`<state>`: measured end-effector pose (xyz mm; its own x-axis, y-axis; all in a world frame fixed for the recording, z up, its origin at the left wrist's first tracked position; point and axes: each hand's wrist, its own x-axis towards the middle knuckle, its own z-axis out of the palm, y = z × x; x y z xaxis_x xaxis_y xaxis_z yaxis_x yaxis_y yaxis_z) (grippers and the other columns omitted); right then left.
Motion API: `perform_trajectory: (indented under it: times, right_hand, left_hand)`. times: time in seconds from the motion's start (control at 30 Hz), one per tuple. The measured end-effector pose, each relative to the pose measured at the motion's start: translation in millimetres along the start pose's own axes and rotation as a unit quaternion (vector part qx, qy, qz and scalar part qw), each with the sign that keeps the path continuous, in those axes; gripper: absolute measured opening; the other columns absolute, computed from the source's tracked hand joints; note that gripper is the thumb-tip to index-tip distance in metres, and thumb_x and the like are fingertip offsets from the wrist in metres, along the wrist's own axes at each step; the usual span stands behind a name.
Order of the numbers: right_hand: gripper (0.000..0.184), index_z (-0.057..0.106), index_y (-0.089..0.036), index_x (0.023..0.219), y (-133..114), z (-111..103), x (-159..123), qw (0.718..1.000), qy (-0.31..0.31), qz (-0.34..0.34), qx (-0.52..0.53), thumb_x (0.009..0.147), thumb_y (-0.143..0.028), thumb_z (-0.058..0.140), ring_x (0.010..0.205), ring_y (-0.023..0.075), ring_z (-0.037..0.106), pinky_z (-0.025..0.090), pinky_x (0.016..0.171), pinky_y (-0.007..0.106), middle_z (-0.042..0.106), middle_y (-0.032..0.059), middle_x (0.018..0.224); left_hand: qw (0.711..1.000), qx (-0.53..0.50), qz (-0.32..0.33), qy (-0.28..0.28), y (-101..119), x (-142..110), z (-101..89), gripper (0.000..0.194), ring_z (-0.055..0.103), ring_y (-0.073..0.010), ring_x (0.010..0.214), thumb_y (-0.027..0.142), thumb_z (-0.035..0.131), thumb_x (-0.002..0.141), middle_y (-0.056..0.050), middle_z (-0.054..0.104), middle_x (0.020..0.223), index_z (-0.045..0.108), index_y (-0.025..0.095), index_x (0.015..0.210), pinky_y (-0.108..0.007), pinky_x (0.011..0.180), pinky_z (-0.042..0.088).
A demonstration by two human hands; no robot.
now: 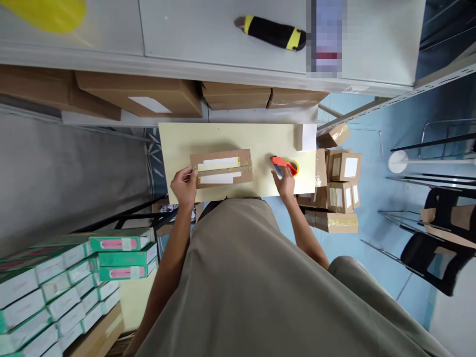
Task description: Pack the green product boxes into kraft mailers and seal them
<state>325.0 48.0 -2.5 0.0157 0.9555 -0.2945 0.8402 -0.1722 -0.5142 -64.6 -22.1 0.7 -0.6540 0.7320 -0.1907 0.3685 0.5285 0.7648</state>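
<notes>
A long, flat cardboard box (223, 185) lies on the pale yellow tabletop (267, 134), with white label strips and clear tape along its top. My left hand (185, 186) is at the box's left end, its fingers pinched together at the edge. To the right of the box sits a red-orange tape dispenser (280, 161) with a yellow-rimmed roll. My right hand (285, 186) is closed at its near side, the thumb standing off to the left; part of the grip is hidden.
A white box (308, 137) stands at the table's back right corner. Above is a grey shelf (208, 34) holding a black-and-yellow utility knife (274, 32). Stacked cartons (344, 166) fill the floor at right; green-and-white boxes (122, 258) are piled at lower left.
</notes>
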Motion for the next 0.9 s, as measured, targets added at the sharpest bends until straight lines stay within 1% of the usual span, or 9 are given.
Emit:
perform_trajectory:
  times: [0.17, 0.3, 0.37, 0.47, 0.53, 0.57, 0.67, 0.8, 0.9]
  right_hand:
    - [0.055, 0.058, -0.006, 0.148, 26, 8, 18, 0.982, -0.057, 0.081, -0.162, 0.103, -0.031, 0.078, 0.146, 0.0386, 0.065, 0.048, 0.127, 0.051, 0.067, 0.0332, 0.155]
    - [0.029, 0.060, -0.011, 0.132, 24, 11, 33, 0.976, -0.075, 0.118, -0.167, 0.110, -0.028, 0.064, 0.130, 0.0339, 0.071, 0.051, 0.119, 0.049, 0.076, 0.0273, 0.135]
    - [0.025, 0.061, -0.015, 0.126, 20, -1, 35, 0.975, -0.080, 0.120, -0.168, 0.111, -0.035, 0.061, 0.116, 0.0332, 0.075, 0.057, 0.107, 0.048, 0.079, 0.0227, 0.122]
    - [0.041, 0.062, -0.019, 0.116, 6, -37, 37, 0.990, -0.084, 0.077, -0.088, 0.108, -0.059, 0.062, 0.094, 0.0329, 0.075, 0.062, 0.087, 0.046, 0.079, 0.0170, 0.103]
    - [0.058, 0.063, -0.021, 0.110, -15, -64, 39, 0.990, -0.126, 0.016, 0.061, 0.099, -0.078, 0.067, 0.084, 0.0303, 0.073, 0.062, 0.077, 0.042, 0.078, 0.0132, 0.095]
    - [0.066, 0.064, -0.022, 0.108, -30, -75, 40, 0.978, -0.160, -0.009, 0.136, 0.093, -0.085, 0.070, 0.081, 0.0288, 0.072, 0.062, 0.074, 0.041, 0.077, 0.0118, 0.094]
    - [0.074, 0.065, -0.021, 0.096, -90, -94, 46, 0.936, -0.272, -0.066, 0.211, 0.084, -0.093, 0.075, 0.072, 0.0239, 0.068, 0.057, 0.066, 0.036, 0.073, 0.0075, 0.083]
    - [0.075, 0.066, -0.020, 0.087, -169, -73, 56, 0.879, -0.409, -0.185, 0.161, 0.081, -0.094, 0.079, 0.069, 0.0173, 0.060, 0.047, 0.061, 0.029, 0.065, 0.0010, 0.076]
    - [0.075, 0.065, -0.021, 0.082, -201, -46, 66, 0.846, -0.461, -0.242, 0.116, 0.079, -0.094, 0.081, 0.068, 0.0141, 0.055, 0.043, 0.061, 0.027, 0.060, -0.0021, 0.074]
  left_hand:
    - [1.000, -0.017, -0.011, -0.007, 2, 0, 1.6, 0.032, 0.083, -0.0265, 0.103, 0.041, 0.075, 0.094, -0.013, 0.084, 0.113, 0.078, 0.017, 0.114, -0.040, 0.098, 0.068]
    - [0.999, -0.032, -0.018, -0.007, 6, -2, 2.7, 0.033, 0.082, -0.0270, 0.106, 0.039, 0.075, 0.094, -0.012, 0.083, 0.111, 0.073, 0.019, 0.119, -0.041, 0.099, 0.067]
    - [0.999, -0.038, -0.018, 0.000, 9, -6, 2.9, 0.038, 0.081, -0.0260, 0.105, 0.037, 0.077, 0.094, -0.010, 0.082, 0.110, 0.069, 0.020, 0.128, -0.039, 0.099, 0.067]
    - [0.999, -0.043, -0.001, 0.006, 13, -10, 3.1, 0.034, 0.080, -0.0240, 0.106, 0.035, 0.075, 0.097, -0.008, 0.082, 0.110, 0.069, 0.023, 0.128, -0.035, 0.098, 0.065]
    - [0.999, -0.047, 0.018, 0.001, 13, -12, 3.6, 0.022, 0.079, -0.0240, 0.106, 0.037, 0.072, 0.100, -0.009, 0.081, 0.112, 0.073, 0.023, 0.116, -0.035, 0.100, 0.063]
    - [0.998, -0.051, 0.023, -0.001, 13, -13, 4.0, 0.018, 0.079, -0.0242, 0.105, 0.038, 0.071, 0.101, -0.009, 0.080, 0.113, 0.075, 0.023, 0.111, -0.035, 0.100, 0.063]
    - [0.997, -0.077, 0.013, -0.008, 10, -12, 6.3, 0.019, 0.078, -0.0241, 0.100, 0.040, 0.070, 0.101, -0.011, 0.079, 0.115, 0.077, 0.022, 0.105, -0.035, 0.096, 0.063]
    - [0.994, -0.111, -0.002, -0.018, 6, -8, 8.4, 0.022, 0.077, -0.0233, 0.100, 0.041, 0.072, 0.100, -0.011, 0.079, 0.117, 0.078, 0.021, 0.107, -0.034, 0.095, 0.064]
    - [0.990, -0.131, -0.009, -0.044, 6, -6, 4.7, 0.018, 0.077, -0.0223, 0.097, 0.037, 0.074, 0.099, -0.010, 0.079, 0.116, 0.079, 0.021, 0.105, -0.035, 0.094, 0.065]
